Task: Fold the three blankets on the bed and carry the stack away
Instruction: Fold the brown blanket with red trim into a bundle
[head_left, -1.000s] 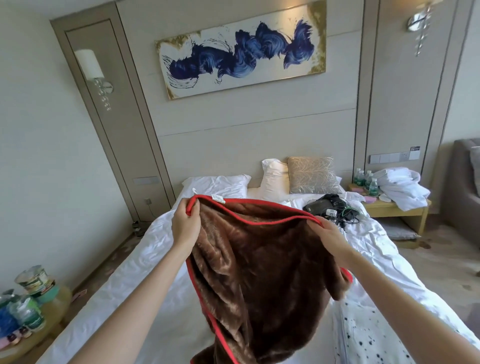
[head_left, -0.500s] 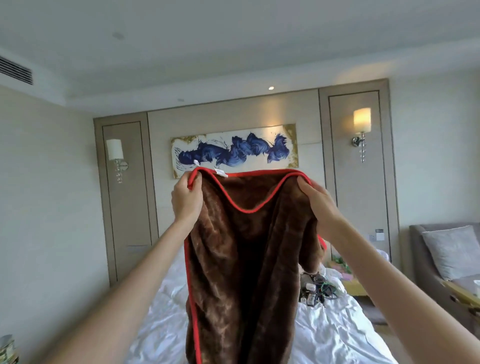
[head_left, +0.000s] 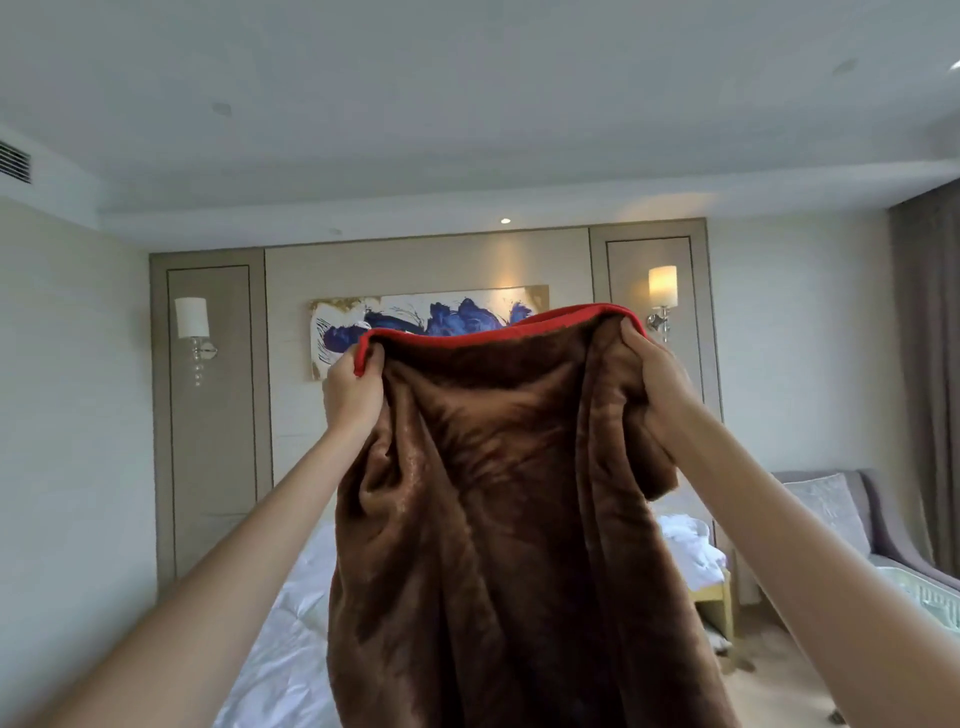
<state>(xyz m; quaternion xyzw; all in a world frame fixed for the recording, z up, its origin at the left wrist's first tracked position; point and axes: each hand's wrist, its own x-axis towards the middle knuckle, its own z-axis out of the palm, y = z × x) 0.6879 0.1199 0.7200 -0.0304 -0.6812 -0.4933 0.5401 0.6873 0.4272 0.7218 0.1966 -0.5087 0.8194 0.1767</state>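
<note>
A brown fleece blanket (head_left: 498, 509) with a red border hangs in front of me, raised high above the bed (head_left: 280, 634). My left hand (head_left: 352, 389) grips its top edge at the left corner. My right hand (head_left: 657, 384) grips the top edge at the right, with the cloth bunched under the fingers. The red hem stretches between the two hands and the rest falls past the bottom of the view. The blanket hides most of the bed. No other blanket is in view.
White bedding covers the bed at lower left. A wooden nightstand (head_left: 717, 597) with white towels (head_left: 685, 545) stands to the right of the bed. A grey sofa with a cushion (head_left: 826, 509) sits at far right. Wall lamps flank a blue painting (head_left: 431, 325).
Both hands have lifted the blanket higher and spread further apart, drawing the top hem nearly taut. My view has tilted up toward the ceiling.
</note>
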